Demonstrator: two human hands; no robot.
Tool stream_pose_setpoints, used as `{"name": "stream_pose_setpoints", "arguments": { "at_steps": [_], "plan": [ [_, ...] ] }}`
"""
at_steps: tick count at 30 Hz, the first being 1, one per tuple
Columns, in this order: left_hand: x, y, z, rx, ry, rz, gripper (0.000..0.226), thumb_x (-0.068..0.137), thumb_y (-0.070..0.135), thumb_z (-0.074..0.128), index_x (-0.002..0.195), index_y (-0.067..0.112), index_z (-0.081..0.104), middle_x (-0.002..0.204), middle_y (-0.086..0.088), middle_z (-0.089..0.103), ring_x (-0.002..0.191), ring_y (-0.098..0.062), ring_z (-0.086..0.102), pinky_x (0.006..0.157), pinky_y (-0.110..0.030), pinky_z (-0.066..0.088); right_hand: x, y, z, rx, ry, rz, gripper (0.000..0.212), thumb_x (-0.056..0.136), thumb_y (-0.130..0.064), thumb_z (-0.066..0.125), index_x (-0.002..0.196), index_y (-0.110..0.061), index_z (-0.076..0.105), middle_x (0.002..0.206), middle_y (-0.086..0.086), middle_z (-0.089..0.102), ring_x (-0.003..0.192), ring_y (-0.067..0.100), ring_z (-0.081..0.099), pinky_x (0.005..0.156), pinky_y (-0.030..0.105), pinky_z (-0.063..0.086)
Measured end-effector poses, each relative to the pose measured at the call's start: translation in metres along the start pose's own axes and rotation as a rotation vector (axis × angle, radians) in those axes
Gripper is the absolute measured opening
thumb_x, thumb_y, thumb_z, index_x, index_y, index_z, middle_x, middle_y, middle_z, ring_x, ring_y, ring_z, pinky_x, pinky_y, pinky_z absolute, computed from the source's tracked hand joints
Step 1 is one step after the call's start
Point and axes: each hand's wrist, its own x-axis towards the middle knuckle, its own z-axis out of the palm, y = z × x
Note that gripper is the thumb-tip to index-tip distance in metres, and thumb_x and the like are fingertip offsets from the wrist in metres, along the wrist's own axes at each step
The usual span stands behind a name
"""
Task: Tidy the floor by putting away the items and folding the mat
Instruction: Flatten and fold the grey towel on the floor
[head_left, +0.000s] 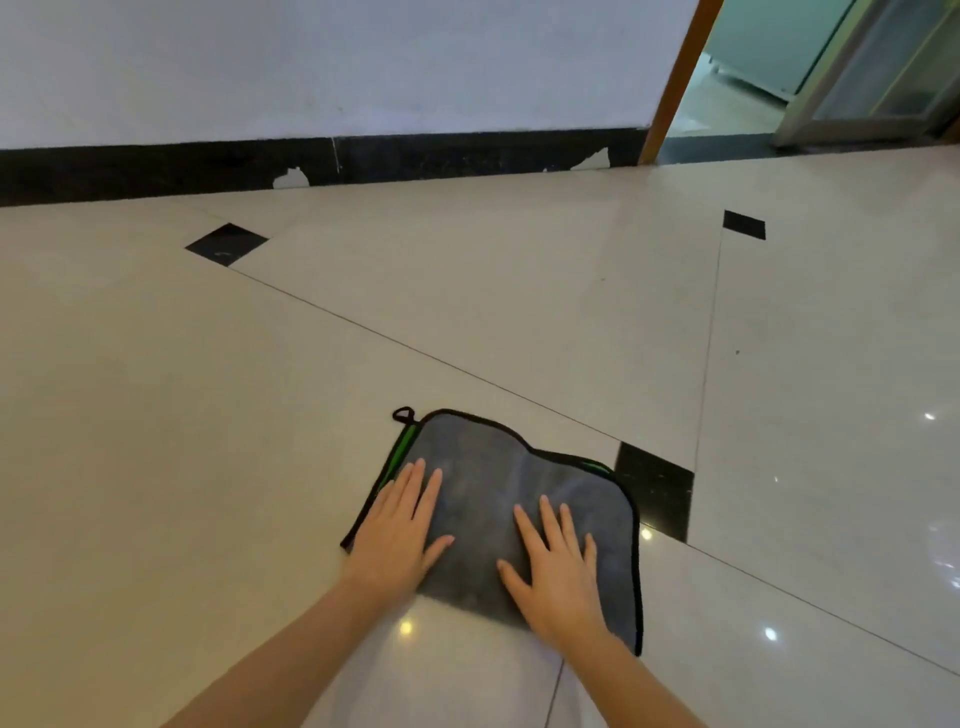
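Mat (498, 499), grey with black trim, is laid folded on the tiled floor (519, 312); it is pressed flat by the left hand (400, 535) and right hand (558, 571), fingers straight and spread, nothing gripped.

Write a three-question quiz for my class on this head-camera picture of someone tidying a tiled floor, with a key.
1. True or false: both hands lie flat, fingers straight, on the grey cloth mat with black edging.
2. Multiple choice: the small black hanging loop sits at the mat's
A. far left corner
B. near right corner
C. middle
3. Short answer: what colour shows at the mat's left edge, beside the left hand?

Key
1. True; the right hand presses the mat too.
2. A
3. Green, a strip under the grey layer, which suggests that the mat is already folded over.
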Motion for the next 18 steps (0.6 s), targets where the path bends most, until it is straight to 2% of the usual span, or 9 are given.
{"name": "stream_pose_setpoints", "arguments": {
  "at_steps": [2, 4, 6, 9, 11, 14, 15, 17, 18],
  "plan": [
    [0.018, -0.003, -0.005, 0.006, -0.043, -0.062, 0.058, 0.080, 0.048, 0.049, 0.120, 0.010, 0.063, 0.118, -0.017, 0.064, 0.108, -0.032, 0.063, 0.081, -0.041, 0.054, 0.025, -0.011, -0.011, 0.021, -0.002, 0.038, 0.067, 0.095, -0.054, 0.033, 0.150, -0.031, 0.000, 0.158, 0.001, -0.014, 0.144, 0.023, -0.015, 0.115, 0.048, -0.005],
    [0.025, -0.002, -0.001, 0.023, 0.018, -0.082, 0.054, 0.068, 0.041, 0.077, 0.114, 0.014, 0.068, 0.115, -0.017, 0.066, 0.103, -0.033, 0.065, 0.077, -0.043, 0.055, 0.038, -0.018, -0.016, 0.011, -0.010, 0.056, 0.065, 0.097, -0.049, 0.034, 0.150, -0.030, 0.003, 0.158, 0.002, -0.010, 0.145, 0.025, -0.012, 0.116, 0.048, -0.001],
    [0.022, 0.000, 0.003, 0.012, 0.039, -0.089, 0.056, 0.064, 0.038, 0.082, 0.113, 0.015, 0.068, 0.115, -0.016, 0.066, 0.103, -0.033, 0.065, 0.076, -0.044, 0.055, 0.036, -0.024, -0.014, -0.008, 0.014, 0.061, 0.061, 0.099, -0.044, 0.032, 0.150, -0.029, 0.003, 0.159, 0.003, -0.009, 0.145, 0.025, -0.010, 0.116, 0.046, 0.000],
    [0.003, 0.005, 0.001, -0.054, 0.066, -0.070, 0.048, 0.080, 0.041, 0.045, 0.115, 0.017, 0.067, 0.118, -0.012, 0.066, 0.106, -0.029, 0.064, 0.081, -0.042, 0.054, 0.017, -0.029, -0.002, -0.040, 0.026, 0.013, 0.057, 0.100, -0.040, 0.027, 0.150, -0.033, 0.000, 0.158, 0.001, -0.012, 0.144, 0.021, -0.016, 0.115, 0.041, -0.006],
    [-0.018, 0.004, 0.005, -0.061, 0.082, -0.044, 0.052, 0.082, 0.041, 0.037, 0.120, 0.018, 0.064, 0.123, -0.010, 0.063, 0.112, -0.027, 0.061, 0.095, -0.038, 0.046, 0.001, -0.031, 0.015, -0.027, 0.034, -0.035, 0.057, 0.099, -0.040, 0.027, 0.149, -0.035, 0.000, 0.156, -0.002, -0.015, 0.141, 0.018, -0.019, 0.112, 0.039, -0.009],
    [-0.056, -0.004, 0.008, -0.029, 0.069, 0.009, 0.052, 0.096, 0.042, 0.023, 0.129, 0.019, 0.056, 0.134, -0.008, 0.055, 0.125, -0.024, 0.050, 0.109, -0.033, 0.017, -0.026, -0.039, 0.037, -0.056, 0.044, -0.094, 0.071, 0.082, -0.045, 0.038, 0.148, -0.037, 0.014, 0.155, 0.000, 0.018, 0.143, 0.025, 0.019, 0.112, 0.036, 0.009],
    [-0.068, -0.008, 0.007, -0.041, 0.042, -0.008, 0.057, 0.097, 0.044, 0.016, 0.131, 0.018, 0.052, 0.135, -0.007, 0.054, 0.127, -0.022, 0.045, 0.110, -0.031, 0.013, -0.031, -0.044, 0.046, -0.073, 0.046, -0.117, 0.081, 0.073, -0.049, 0.040, 0.148, -0.038, 0.010, 0.153, -0.001, 0.026, 0.143, 0.025, 0.019, 0.113, 0.036, 0.009],
    [-0.088, -0.017, 0.005, -0.069, 0.003, -0.058, 0.062, 0.095, 0.048, 0.009, 0.133, 0.015, 0.046, 0.135, -0.007, 0.054, 0.127, -0.019, 0.039, 0.109, -0.028, 0.010, -0.036, -0.054, 0.059, -0.113, 0.092, -0.179, 0.091, 0.064, -0.054, 0.040, 0.148, -0.040, 0.007, 0.159, -0.002, 0.009, 0.146, 0.021, -0.002, 0.112, 0.035, -0.002],
    [-0.096, -0.023, 0.003, -0.077, -0.010, -0.083, 0.063, 0.094, 0.050, 0.009, 0.133, 0.014, 0.043, 0.135, -0.007, 0.054, 0.127, -0.018, 0.038, 0.109, -0.028, 0.011, -0.036, -0.061, 0.061, -0.112, 0.100, -0.219, 0.088, 0.063, -0.055, 0.041, 0.146, -0.043, 0.016, 0.159, -0.001, -0.001, 0.146, 0.020, -0.006, 0.112, 0.035, -0.005]
  ]
}}
